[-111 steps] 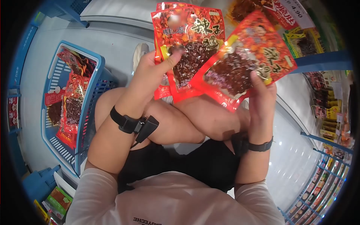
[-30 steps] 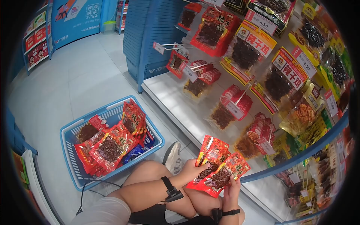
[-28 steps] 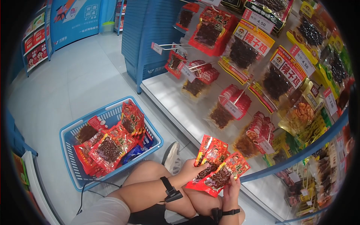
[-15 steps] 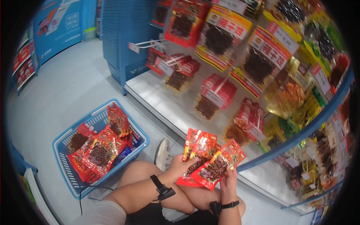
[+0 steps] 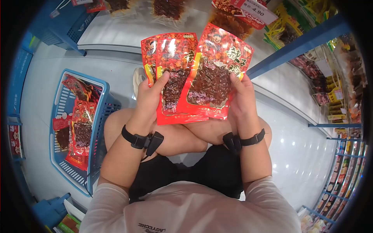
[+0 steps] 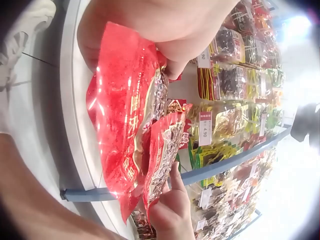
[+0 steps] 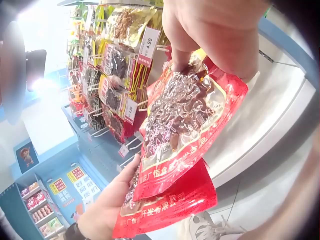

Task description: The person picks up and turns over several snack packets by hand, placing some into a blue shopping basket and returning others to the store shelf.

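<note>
In the head view my left hand (image 5: 149,97) grips red snack packets (image 5: 172,85) at their left side, the thumb lying on the front one; a further packet shows behind it. My right hand (image 5: 244,95) pinches another red packet (image 5: 213,79), thumb on its front, and this one overlaps the left packets. Both sets are held upright over the lap. The left wrist view shows the packets' red lower ends (image 6: 120,110) edge-on, with the right hand (image 6: 172,212) beyond. From the right wrist, the dark contents of the near packet (image 7: 177,110) face the camera, the left hand (image 7: 107,205) below.
A blue basket (image 5: 54,139) holding red packets stands on the floor at the left. Ahead is a white shelf base (image 5: 112,33) beneath hanging snack bags (image 5: 169,8). A blue rail (image 5: 295,50) crosses at the right. Bare crossed legs lie under the hands.
The head view has tilted down, bringing lap and packets nearer the middle and moving the basket to the left edge. Both hands keep hold of their packets.
</note>
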Motion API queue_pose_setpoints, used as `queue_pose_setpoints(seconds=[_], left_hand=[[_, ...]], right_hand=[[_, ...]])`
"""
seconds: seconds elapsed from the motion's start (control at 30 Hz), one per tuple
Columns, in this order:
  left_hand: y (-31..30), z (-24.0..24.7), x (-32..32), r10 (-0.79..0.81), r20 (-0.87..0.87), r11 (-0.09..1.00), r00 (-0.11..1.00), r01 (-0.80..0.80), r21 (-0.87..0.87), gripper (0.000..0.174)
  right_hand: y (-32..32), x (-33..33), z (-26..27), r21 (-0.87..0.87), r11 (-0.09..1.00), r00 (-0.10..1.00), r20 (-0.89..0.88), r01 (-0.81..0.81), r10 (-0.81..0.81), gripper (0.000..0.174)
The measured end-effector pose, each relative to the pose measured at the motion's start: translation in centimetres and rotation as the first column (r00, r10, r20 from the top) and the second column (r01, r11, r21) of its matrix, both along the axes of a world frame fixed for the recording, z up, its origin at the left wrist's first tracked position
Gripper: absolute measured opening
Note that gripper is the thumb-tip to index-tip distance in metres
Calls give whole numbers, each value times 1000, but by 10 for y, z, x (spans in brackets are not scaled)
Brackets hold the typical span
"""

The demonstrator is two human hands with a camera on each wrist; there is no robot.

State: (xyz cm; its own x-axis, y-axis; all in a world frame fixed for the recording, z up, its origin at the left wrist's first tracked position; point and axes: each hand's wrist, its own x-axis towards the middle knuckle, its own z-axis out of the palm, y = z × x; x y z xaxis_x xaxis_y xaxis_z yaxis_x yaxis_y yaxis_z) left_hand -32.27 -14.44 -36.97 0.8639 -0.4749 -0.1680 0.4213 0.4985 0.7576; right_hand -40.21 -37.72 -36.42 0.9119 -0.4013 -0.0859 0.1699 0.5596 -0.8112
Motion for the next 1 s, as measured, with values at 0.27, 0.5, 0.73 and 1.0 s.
queue_pose_setpoints(seconds=[0.27, 0.5, 0.73, 1.0], left_hand=[[-1, 5, -3, 65, 10, 995, 998, -66, 76, 33], [-2, 5, -3, 79, -20, 995, 997, -78, 70, 32], [4, -3, -2, 85, -15, 986, 996, -82, 149, 33], [4, -3, -2, 24, 14, 986, 1000, -26, 163, 38]], right_hand=[[-5, -5, 8, 29, 1000, 997, -70, -7, 9, 23], [-6, -8, 14, 210, 976, 998, 28, -64, 59, 23], [-13, -24, 28, 490, 729, 832, 520, -478, 195, 20], [-13, -35, 33, 499, 684, 820, 504, -533, 271, 31]])
